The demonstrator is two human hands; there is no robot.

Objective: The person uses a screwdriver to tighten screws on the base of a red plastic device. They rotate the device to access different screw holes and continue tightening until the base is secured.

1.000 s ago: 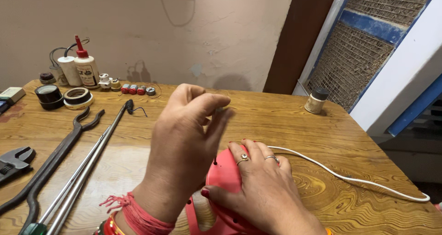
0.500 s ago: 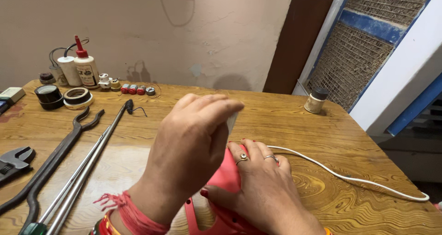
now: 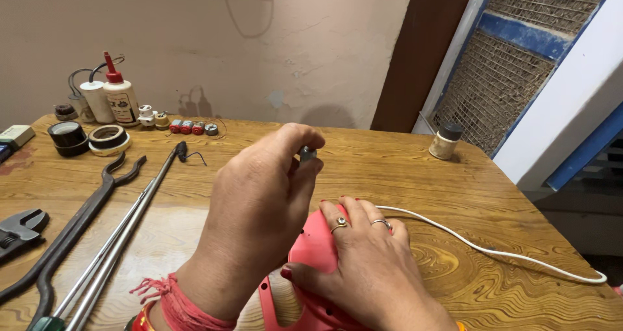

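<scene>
- Head view: the pink plastic casing (image 3: 311, 253) lies on the wooden table (image 3: 402, 169) at the lower centre of the frame, smooth and rounded on top, with a rim and small holes showing along its lower left edge.
- The right hand (image 3: 366, 266) lies flat over the casing, fingers spread and pressing it down — two rings show on the fingers.
- The left hand (image 3: 259, 208) is raised just above the casing, its fingertips pinched narrowly on a small dark metal piece (image 3: 307, 154); what kind of part it is cannot be made out.
- Most of the casing is covered by both hands and cut off by the bottom edge; its full shape is hidden.
- A white cord (image 3: 493, 250) runs from beside the right hand to the right edge of the table.
- At left lie long black tongs (image 3: 78, 224), metal rods (image 3: 123, 237) and a wrench (image 3: 19, 230) — all well apart from the hands.
- Upper left: tape rolls (image 3: 87, 138) and a red-capped glue bottle (image 3: 120, 97); a small jar (image 3: 445, 141) stands at upper right.
</scene>
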